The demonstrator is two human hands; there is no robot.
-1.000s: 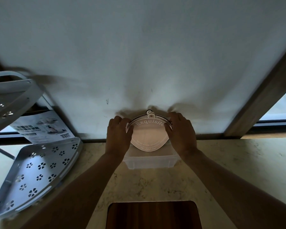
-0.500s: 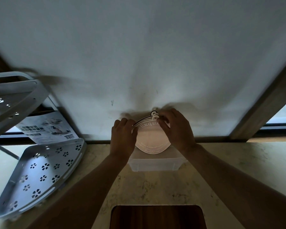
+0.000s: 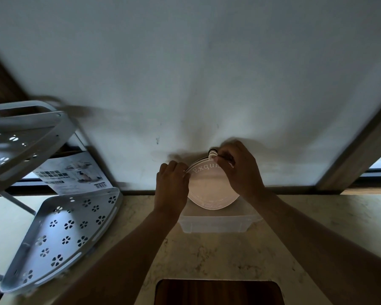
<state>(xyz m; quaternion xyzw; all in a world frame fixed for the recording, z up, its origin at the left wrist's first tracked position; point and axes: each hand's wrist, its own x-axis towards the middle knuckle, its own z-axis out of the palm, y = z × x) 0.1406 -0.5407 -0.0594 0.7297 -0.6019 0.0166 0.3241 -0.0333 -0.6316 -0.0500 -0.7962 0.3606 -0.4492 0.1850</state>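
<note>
While the left hand keeps its grip on the left rim of the round disc, we see that the right hand has left the right rim, where it lay a second ago, and climbed to the disc's top. Its fingers are now drawn narrow, pinching at the rim just beside the small ringed knob (whether they hold the knob itself or a thin layer of the rim we cannot tell). The left fingers are curled round the edge, where two or three pale lines suggest stacked layers. We judge that the work has passed from steadying the disc to working on its top fastening or parting its layers.

The disc stands upright at centre frame, its lower edge inside the clear plastic box and its back close to the wall; contact with the wall is hidden. Room for moving therefore lies toward the lower frame, over the bare worktop, and upward along the wall. At lower left the perforated corner rack and the leaflet behind it lie well apart from the left forearm; the wooden post at right is likewise distant. The dark wooden board at the bottom edge lies between the forearms, apart from the box.
</note>
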